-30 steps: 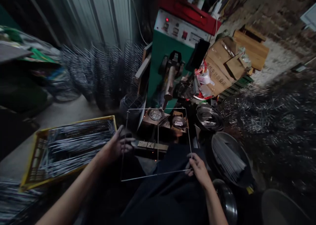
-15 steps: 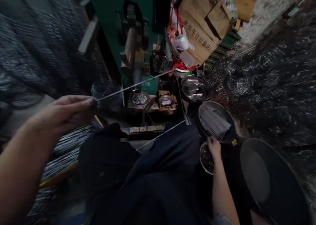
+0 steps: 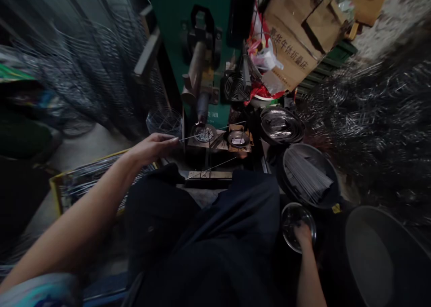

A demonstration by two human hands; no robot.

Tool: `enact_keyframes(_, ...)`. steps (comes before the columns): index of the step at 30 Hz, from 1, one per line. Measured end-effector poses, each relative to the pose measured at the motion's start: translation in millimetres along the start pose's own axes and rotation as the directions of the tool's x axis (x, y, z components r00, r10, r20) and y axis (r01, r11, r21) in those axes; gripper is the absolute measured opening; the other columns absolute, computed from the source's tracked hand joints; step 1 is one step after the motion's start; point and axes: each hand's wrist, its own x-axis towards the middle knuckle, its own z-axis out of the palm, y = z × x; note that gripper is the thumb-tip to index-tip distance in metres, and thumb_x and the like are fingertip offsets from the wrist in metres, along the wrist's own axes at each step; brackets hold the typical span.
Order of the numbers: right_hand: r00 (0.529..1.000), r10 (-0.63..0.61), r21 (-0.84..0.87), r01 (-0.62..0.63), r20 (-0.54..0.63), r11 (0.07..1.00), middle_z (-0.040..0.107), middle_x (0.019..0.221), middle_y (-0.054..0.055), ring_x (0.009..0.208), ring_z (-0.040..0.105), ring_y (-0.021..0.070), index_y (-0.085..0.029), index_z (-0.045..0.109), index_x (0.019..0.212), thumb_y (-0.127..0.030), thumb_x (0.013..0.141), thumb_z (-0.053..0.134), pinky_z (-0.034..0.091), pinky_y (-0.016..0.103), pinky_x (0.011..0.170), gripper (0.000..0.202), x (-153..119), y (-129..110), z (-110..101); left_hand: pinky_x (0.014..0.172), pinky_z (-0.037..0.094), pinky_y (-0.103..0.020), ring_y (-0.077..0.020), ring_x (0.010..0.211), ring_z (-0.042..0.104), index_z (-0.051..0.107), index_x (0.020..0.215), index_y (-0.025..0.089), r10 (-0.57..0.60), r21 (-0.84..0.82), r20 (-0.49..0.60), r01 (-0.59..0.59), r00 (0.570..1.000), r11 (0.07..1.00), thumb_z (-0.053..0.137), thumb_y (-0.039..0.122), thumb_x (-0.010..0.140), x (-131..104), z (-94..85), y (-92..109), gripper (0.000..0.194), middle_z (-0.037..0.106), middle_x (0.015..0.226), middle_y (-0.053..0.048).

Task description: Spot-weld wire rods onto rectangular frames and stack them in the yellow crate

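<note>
My left hand [image 3: 155,148] is closed in a pinch on one end of a thin bent wire frame [image 3: 189,138], held over the front of the machine bench. Its far sides run above my knees. Down at the right, my right hand [image 3: 303,233] reaches into a round metal bowl [image 3: 284,239]; its fingertips are dark and blurred against the contents. Just beyond the bowl stands a dark basin [image 3: 332,201] with a bundle of straight metal rods [image 3: 306,172] in it.
A green machine [image 3: 164,10] with a cylindrical head stands ahead. On its bench are a dish of small metal pieces [image 3: 204,134] and another small dish [image 3: 238,139]. A yellow-edged crate [image 3: 55,195] lies left; a large dark tub [image 3: 370,253] and piled wire [image 3: 377,118] lie right.
My left hand has moved right and away from me with the wire frame, now lower over the bench. My right hand has gone from the bowl's far rim down into the bowl. The view has shifted left.
</note>
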Motion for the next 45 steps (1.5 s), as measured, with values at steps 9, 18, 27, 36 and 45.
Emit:
enact_keyframes(9,0.981,-0.132,0.408,0.18,-0.144,0.895,0.073,0.095,0.019,0.085,0.071,0.0323,-0.011,0.067,0.107,-0.047,0.071,0.06,0.058,0.041,0.073,0.051,-4,-71,-69,0.041,0.021,-0.02,-0.0085,0.045,0.032,0.072,0.076,0.013,0.107,0.251,0.036,-0.113,0.994,0.961,0.066,0.04,0.081,2,-1.8,-18,0.028,0.04,0.047,0.003)
enact_keyframes(18,0.835,-0.544,0.561,0.49,-0.081,0.668,0.073,0.09,0.011,0.074,0.07,0.0239,-0.015,0.068,0.104,-0.056,0.08,0.061,0.058,0.037,0.068,0.048,-53,-239,-79,0.047,0.027,-0.02,-0.0109,0.052,0.039,0.07,0.07,0.015,0.217,0.305,0.015,-0.211,0.976,0.929,0.066,0.041,0.079,-14,-16.5,-25,0.028,0.05,0.056,0.0)
enact_keyframes(27,0.719,-0.673,0.059,0.69,-0.173,0.721,0.066,0.076,0.007,0.069,0.06,0.0216,-0.019,0.066,0.085,-0.049,0.089,0.049,0.045,0.031,0.065,0.036,-76,-268,-80,0.052,0.033,-0.02,-0.0125,0.058,0.043,0.069,0.074,0.016,0.278,0.343,-0.018,-0.255,0.961,0.904,0.062,0.048,0.081,-23,-33.7,-36,0.034,0.055,0.062,-0.001)
enact_keyframes(36,0.787,-0.616,0.928,0.22,0.014,0.302,0.047,0.052,-0.007,0.042,0.039,0.0075,-0.019,0.055,0.075,-0.049,0.077,0.064,0.03,0.018,0.039,0.031,-120,-442,11,0.057,0.035,-0.023,-0.0148,0.06,0.046,0.066,0.073,0.017,0.423,0.454,-0.131,-0.325,0.896,0.829,0.053,0.047,0.085,-13,22.3,-63,0.035,0.053,0.061,0.0)
enact_keyframes(45,0.815,-0.571,0.985,-0.002,0.102,0.173,0.042,0.046,-0.011,0.036,0.031,0.0039,-0.019,0.053,0.074,-0.045,0.069,0.07,0.021,0.015,0.034,0.031,-122,-477,36,0.059,0.033,-0.028,-0.0173,0.057,0.052,0.062,0.075,0.02,0.478,0.7,-0.178,-0.231,0.86,0.676,0.041,0.042,0.095,-7,40.2,-64,0.036,0.059,0.063,-0.004)
